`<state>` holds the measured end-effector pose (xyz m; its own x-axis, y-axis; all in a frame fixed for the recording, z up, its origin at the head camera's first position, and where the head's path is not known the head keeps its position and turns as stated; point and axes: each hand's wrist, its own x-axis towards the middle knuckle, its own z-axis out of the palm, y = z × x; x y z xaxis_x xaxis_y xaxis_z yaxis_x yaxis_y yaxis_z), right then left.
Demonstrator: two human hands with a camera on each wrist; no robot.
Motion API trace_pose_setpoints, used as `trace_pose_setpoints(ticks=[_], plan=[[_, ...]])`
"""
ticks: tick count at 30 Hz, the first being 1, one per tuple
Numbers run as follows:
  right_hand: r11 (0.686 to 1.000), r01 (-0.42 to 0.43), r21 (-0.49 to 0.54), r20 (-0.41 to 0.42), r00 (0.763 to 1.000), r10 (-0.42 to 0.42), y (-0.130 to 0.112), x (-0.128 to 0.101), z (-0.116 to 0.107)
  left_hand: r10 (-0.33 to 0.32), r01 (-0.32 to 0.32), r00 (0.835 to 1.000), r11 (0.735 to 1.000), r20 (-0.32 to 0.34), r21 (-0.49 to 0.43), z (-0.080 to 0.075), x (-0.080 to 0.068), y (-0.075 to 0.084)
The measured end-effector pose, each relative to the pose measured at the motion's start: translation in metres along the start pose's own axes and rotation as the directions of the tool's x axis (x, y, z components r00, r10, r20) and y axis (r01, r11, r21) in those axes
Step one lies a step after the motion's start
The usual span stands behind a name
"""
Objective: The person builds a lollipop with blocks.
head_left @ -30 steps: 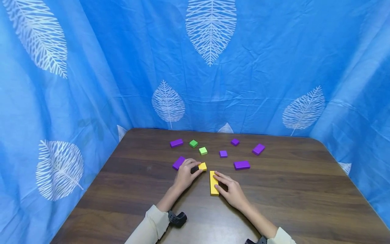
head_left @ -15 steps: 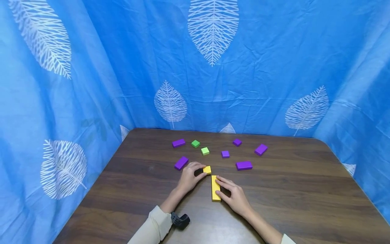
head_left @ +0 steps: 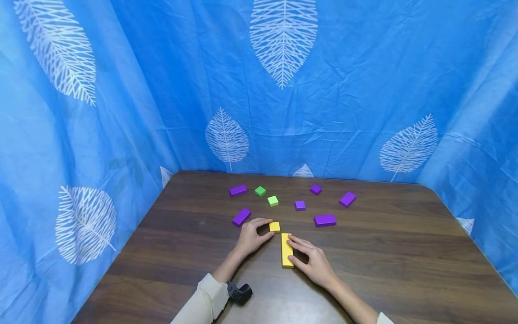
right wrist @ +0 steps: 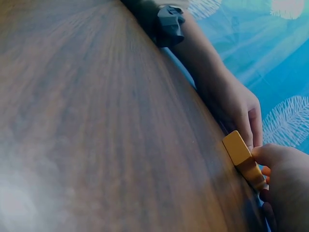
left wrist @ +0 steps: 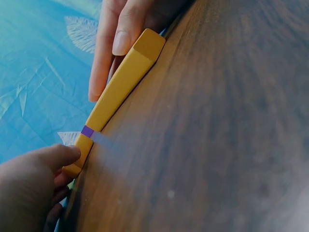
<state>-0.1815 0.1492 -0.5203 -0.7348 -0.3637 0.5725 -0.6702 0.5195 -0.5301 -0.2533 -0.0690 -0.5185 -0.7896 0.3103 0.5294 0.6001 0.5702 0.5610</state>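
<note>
Just left of the table's middle, in the head view, my left hand (head_left: 249, 236) pinches a small yellow square block (head_left: 274, 227) at its left side, thumb at the near corner and index finger at the far one. My right hand (head_left: 317, 265) rests its thumb and fingertips on the right edge of a long yellow block (head_left: 285, 252). That long block lies flat, pointing away from me, a little nearer and to the right of the small one. A narrow gap with a purple patch shows between the two blocks (left wrist: 123, 87) in the left wrist view.
Beyond my hands lie a green block (head_left: 260, 191), a light green block (head_left: 273, 200) and several purple ones, such as a long purple block (head_left: 325, 220) and another purple block (head_left: 241, 217). The wooden table (head_left: 404, 252) ends at a blue leaf-patterned curtain (head_left: 344, 90).
Both hands have drawn the two yellow blocks slightly toward me, the small one also a little right. The whole view has shifted a bit; the green and purple blocks stay put on the table.
</note>
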Motion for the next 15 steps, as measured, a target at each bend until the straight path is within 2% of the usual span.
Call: trace_pose_setpoints(ticks=[8,15], plan=[[1.0,0.016,0.009,0.003,1.0,-0.016,0.0005,0.0013,0.0016,-0.066,0.067,0.997,0.998,0.033,-0.018,-0.0016,0.0032,-0.0012],[0.999,0.026,0.026,0.011,1.0,-0.027,0.0,0.0006,0.0018,-0.071,0.072,0.994,0.997,0.081,-0.004,0.002,0.0067,-0.0005]])
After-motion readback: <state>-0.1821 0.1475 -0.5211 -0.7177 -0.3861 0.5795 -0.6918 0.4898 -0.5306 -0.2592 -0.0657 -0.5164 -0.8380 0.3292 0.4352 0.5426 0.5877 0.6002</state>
